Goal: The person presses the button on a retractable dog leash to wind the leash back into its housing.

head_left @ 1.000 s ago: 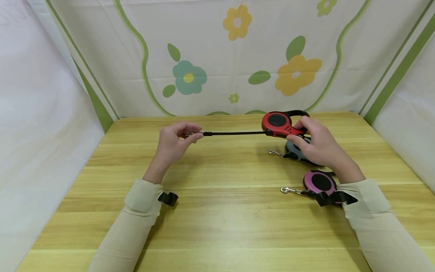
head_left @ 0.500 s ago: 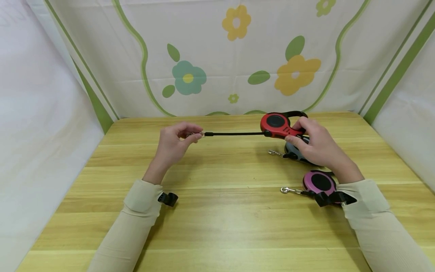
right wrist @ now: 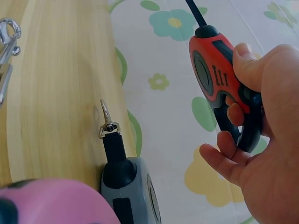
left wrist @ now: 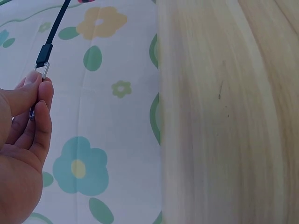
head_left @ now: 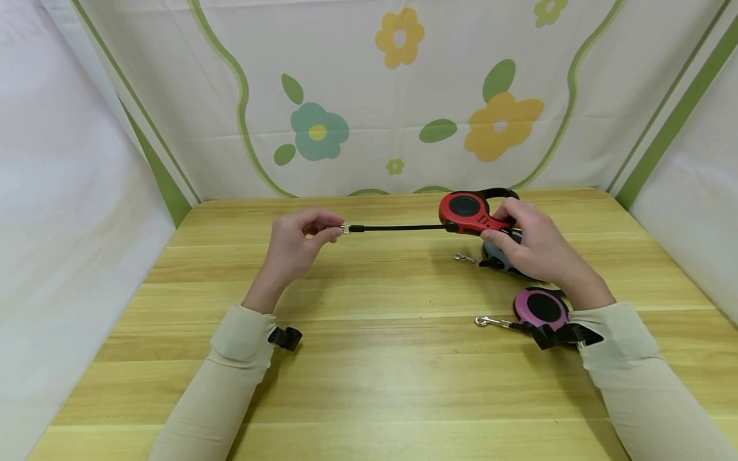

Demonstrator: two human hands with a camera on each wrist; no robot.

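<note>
Aloft, right hand (head_left: 533, 246) grips the red leash (head_left: 468, 213); left hand (head_left: 294, 243) fingers pinch its clip (head_left: 344, 228).

Wood table (head_left: 369, 384), pale planks. On it, right side: grey leash reel (head_left: 500, 255) w/ clip out front, pink leash reel (head_left: 537, 308) nearer, clip pointing left.

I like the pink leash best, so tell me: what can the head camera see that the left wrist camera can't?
Only the head view shows the red leash case gripped by the right hand, plus the grey leash and pink leash lying on the table. Only the left wrist view shows, close up, the metal clip pinched at the fingertips. Both show the left hand, the black cord and the flowered cloth.
</note>
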